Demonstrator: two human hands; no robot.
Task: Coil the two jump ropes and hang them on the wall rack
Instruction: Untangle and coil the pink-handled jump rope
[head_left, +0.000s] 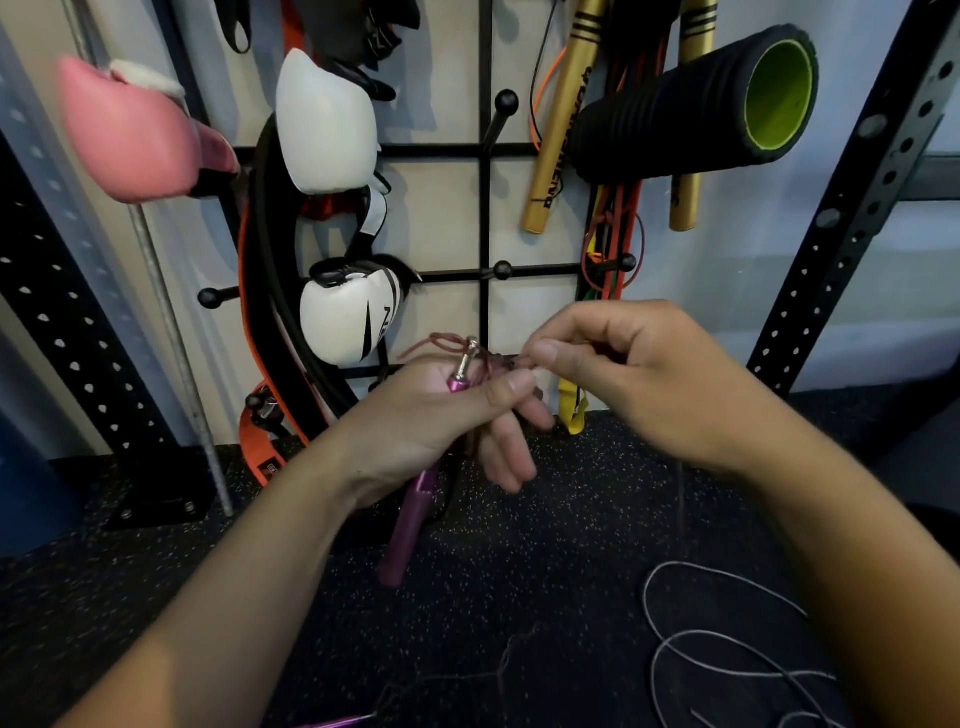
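Observation:
My left hand (441, 415) grips the purple handle (410, 525) of a jump rope, its silver swivel tip poking up above my thumb. A thin dark red cord (441, 343) loops over that tip. My right hand (623, 374) pinches this cord between thumb and forefinger, right beside the left thumb. More of the dark cord trails down to the floor (498, 670), and a second purple handle tip (337, 721) lies at the bottom edge. A second rope, thin and grey (727, 639), lies in loose loops on the floor at the lower right. The black wall rack (485, 208) with ball-tipped pegs stands straight ahead.
On the rack hang a pink boxing glove (135, 135), white boxing gloves (327, 124), gold sticks (556, 135), a black and green foam roller (691, 104) and coloured resistance bands (613, 244). Perforated black steel uprights (857, 208) flank both sides. The floor is dark speckled rubber.

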